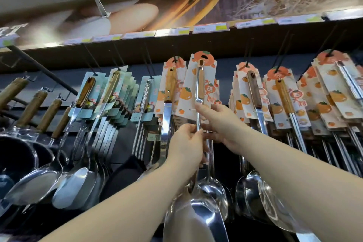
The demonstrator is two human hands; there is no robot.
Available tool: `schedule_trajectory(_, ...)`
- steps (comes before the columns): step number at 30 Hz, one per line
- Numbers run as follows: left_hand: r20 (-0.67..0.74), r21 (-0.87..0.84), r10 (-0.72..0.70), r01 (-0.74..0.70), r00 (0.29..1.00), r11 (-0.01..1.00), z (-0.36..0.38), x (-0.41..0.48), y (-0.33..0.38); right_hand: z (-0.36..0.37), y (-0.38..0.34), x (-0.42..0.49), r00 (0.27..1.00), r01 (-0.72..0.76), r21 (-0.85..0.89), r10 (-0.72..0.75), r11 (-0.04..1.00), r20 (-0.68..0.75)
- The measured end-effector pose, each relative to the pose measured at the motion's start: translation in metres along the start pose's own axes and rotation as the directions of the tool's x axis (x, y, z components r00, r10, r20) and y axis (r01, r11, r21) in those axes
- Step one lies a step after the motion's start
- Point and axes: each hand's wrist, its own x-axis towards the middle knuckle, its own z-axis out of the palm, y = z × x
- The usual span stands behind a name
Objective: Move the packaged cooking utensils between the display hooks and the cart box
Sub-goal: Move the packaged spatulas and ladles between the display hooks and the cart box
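A packaged steel utensil (200, 84) with an orange-fruit backing card is held up among the display hooks, its card hole near the top of the row. My left hand (186, 147) grips its metal shaft from below. Just above, my right hand (218, 122) pinches the shaft and the card's lower edge. Its shiny bowl (194, 220) hangs low between my forearms. A black hook (174, 53) with similar orange-card utensils is directly left of it. The cart box is out of view.
More orange-card utensils (282, 96) hang to the right, teal-card ladles (110, 94) to the left, and wooden-handled pans (33, 110) at far left. Price tags (210, 27) line the shelf edge above. Dangling ladle bowls (257, 198) crowd the space below.
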Motion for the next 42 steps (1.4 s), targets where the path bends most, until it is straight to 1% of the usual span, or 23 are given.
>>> schedule_trajectory(4,0.077,-0.12,-0.058,0.067,0.995,0.991,0.016,-0.005,0.002,-0.002,-0.007,-0.002,0.993,0.033,0.055,-0.026,0.998,-0.117)
schedule_trajectory(8,0.179,-0.146,-0.133,0.16,0.975,0.976,0.022,-0.014,0.001,-0.008,-0.016,-0.001,0.974,0.101,-0.015,-0.102,0.995,-0.204)
schedule_trajectory(12,0.188,0.047,-0.104,0.097,0.977,0.994,0.021,-0.023,-0.005,-0.013,-0.024,0.003,0.951,0.112,-0.104,-0.137,0.988,-0.278)
schedule_trajectory(17,0.174,0.087,-0.047,0.032,0.984,0.996,0.015,-0.018,0.0,-0.008,-0.032,0.011,0.946,0.136,-0.177,-0.181,0.975,-0.27)
schedule_trajectory(24,0.135,0.039,-0.003,-0.003,0.991,0.999,0.008,-0.006,0.009,0.0,-0.042,0.028,0.923,0.184,-0.222,-0.246,0.958,-0.295)
schedule_trajectory(30,0.151,0.13,0.007,-0.027,0.989,0.991,0.007,0.005,0.008,-0.002,-0.039,0.038,0.919,0.122,-0.207,-0.19,0.971,-0.347)
schedule_trajectory(35,0.171,0.152,-0.011,-0.015,0.985,0.988,0.012,0.008,-0.005,-0.006,-0.03,0.041,0.935,0.074,-0.213,-0.142,0.974,-0.326)
schedule_trajectory(38,0.188,0.182,-0.039,0.004,0.981,0.983,0.016,0.009,-0.015,-0.009,-0.018,0.044,0.94,0.016,-0.188,-0.079,0.982,-0.332)
schedule_trajectory(42,0.22,0.266,-0.106,0.045,0.97,0.963,0.019,0.012,-0.031,-0.012,0.001,0.05,0.951,-0.048,-0.21,-0.019,0.977,-0.308)
